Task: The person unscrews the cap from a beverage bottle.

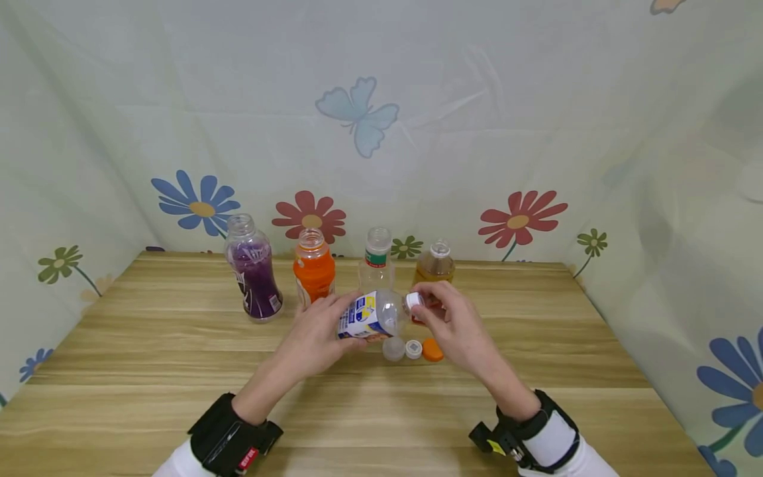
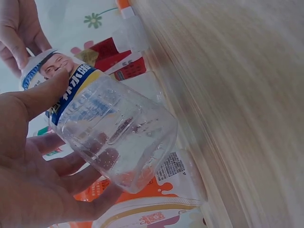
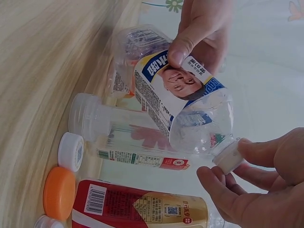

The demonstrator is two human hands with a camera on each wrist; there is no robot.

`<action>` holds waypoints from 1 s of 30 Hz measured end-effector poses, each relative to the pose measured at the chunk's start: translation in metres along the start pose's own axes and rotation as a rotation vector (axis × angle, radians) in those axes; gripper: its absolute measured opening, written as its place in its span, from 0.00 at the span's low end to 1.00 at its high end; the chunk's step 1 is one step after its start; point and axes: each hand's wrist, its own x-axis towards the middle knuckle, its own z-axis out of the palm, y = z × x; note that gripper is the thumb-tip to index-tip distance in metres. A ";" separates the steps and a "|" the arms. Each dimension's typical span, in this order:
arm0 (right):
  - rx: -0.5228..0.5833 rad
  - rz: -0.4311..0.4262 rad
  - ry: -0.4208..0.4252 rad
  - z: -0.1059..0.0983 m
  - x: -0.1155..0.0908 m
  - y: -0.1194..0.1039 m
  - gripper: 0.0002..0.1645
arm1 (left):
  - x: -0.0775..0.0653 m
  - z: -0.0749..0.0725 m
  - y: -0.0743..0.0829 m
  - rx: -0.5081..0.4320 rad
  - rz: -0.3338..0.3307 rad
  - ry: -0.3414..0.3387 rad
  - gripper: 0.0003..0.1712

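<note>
A clear plastic bottle (image 1: 390,313) with a blue, white and yellow label lies tilted in the air, its neck toward the right. My left hand (image 1: 324,334) grips it round the body, thumb on the label (image 3: 183,85). With thumb and fingertips, my right hand (image 1: 450,324) pinches the white cap (image 1: 414,301) at the bottle's neck. Drops cling inside the clear lower part of the bottle (image 2: 118,128) in the left wrist view. Below it on the table lie a translucent cap (image 1: 393,348), a white cap (image 1: 414,349) and an orange cap (image 1: 433,350).
Behind the hands stand uncapped bottles: a purple one (image 1: 256,271), an orange one (image 1: 314,268), a clear one with a green band (image 1: 377,262) and an amber one (image 1: 436,265). The wooden table (image 1: 149,371) meets a flower-print curtain (image 1: 417,132) at its back.
</note>
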 end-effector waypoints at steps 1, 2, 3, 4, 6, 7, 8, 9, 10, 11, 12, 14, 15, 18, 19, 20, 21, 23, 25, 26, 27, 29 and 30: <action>-0.004 -0.008 0.000 0.000 0.000 0.000 0.14 | 0.000 0.000 0.000 -0.003 0.000 -0.003 0.47; -0.012 -0.016 0.000 0.000 0.000 0.000 0.15 | 0.000 0.000 0.000 -0.004 0.000 -0.004 0.47; -0.020 -0.025 0.001 0.000 0.000 -0.001 0.15 | 0.000 0.000 0.000 -0.007 0.001 -0.006 0.47; -0.029 -0.032 0.003 0.000 0.000 -0.001 0.15 | 0.000 0.000 0.000 -0.010 0.001 -0.008 0.47; -0.046 -0.043 0.006 0.000 0.000 -0.001 0.16 | 0.001 0.000 0.001 -0.016 0.004 -0.009 0.46; -0.047 -0.047 0.006 0.000 0.000 -0.001 0.16 | 0.001 0.000 0.001 -0.017 0.005 -0.009 0.46; -0.051 -0.050 0.007 -0.001 0.000 -0.002 0.16 | 0.001 0.000 0.001 -0.018 0.006 -0.009 0.46; -0.050 -0.053 0.006 -0.001 0.000 -0.002 0.16 | 0.001 0.000 0.001 -0.023 0.006 -0.012 0.46; -0.049 -0.054 0.005 0.000 0.000 -0.002 0.17 | 0.001 0.000 0.001 -0.025 0.005 -0.014 0.46; -0.050 -0.055 0.004 0.000 0.000 -0.002 0.17 | 0.001 0.000 0.001 -0.028 0.006 -0.016 0.46; -0.050 -0.057 0.003 0.000 0.000 -0.002 0.17 | 0.001 0.000 0.001 -0.033 0.007 -0.018 0.46; -0.053 -0.059 0.002 0.000 0.000 -0.001 0.17 | 0.001 0.000 0.001 -0.042 0.007 -0.021 0.46; -0.054 -0.061 0.003 0.000 0.000 -0.001 0.17 | 0.001 0.000 0.001 -0.045 0.005 -0.023 0.46; -0.057 -0.074 0.010 0.000 0.000 0.000 0.18 | 0.001 0.000 0.002 -0.051 0.003 -0.022 0.46; -0.058 -0.079 0.014 0.000 0.000 0.000 0.19 | 0.000 0.000 0.002 -0.055 0.003 -0.020 0.46; -0.057 -0.082 0.020 0.000 0.000 0.000 0.19 | 0.000 0.000 0.002 -0.057 0.002 -0.020 0.45; -0.057 -0.086 0.024 0.000 0.000 0.000 0.20 | 0.001 0.000 0.003 -0.060 0.000 -0.020 0.45; -0.059 -0.084 0.034 -0.001 0.000 0.000 0.21 | 0.000 0.000 0.004 -0.063 -0.003 -0.017 0.45; -0.063 -0.063 0.046 -0.001 0.001 -0.001 0.21 | 0.000 -0.001 0.005 -0.065 -0.006 -0.014 0.45; -0.065 -0.050 0.051 -0.001 0.001 -0.001 0.21 | 0.000 -0.001 0.005 -0.061 -0.010 -0.014 0.45; -0.071 -0.038 0.057 -0.001 0.001 -0.001 0.21 | 0.000 -0.001 0.005 -0.059 -0.011 -0.012 0.45; -0.080 -0.016 0.068 -0.001 0.001 -0.001 0.20 | 0.000 -0.001 0.006 -0.059 -0.012 -0.008 0.46; -0.086 -0.010 0.072 -0.001 0.001 -0.001 0.19 | -0.001 -0.001 0.006 -0.061 -0.012 -0.009 0.46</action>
